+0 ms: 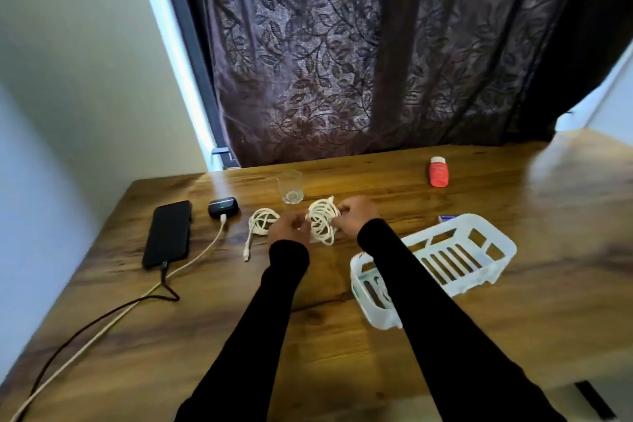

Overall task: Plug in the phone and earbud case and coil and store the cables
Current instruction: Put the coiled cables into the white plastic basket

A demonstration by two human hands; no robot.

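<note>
White cable coil [321,221] held upright just left of basket [442,257]; left hand [287,229] and right hand [352,214] both pinch it. Light, floppy, springy; likely best gripped across bundled loops. 2nd coil [261,220] lies farther left.

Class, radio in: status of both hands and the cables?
Left hand and right hand grip white coil. Second coil loose on table. Basket near, nothing blocking.

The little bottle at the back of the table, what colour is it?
The little bottle is orange-red with a white cap, seen in the head view, the only one.
</note>
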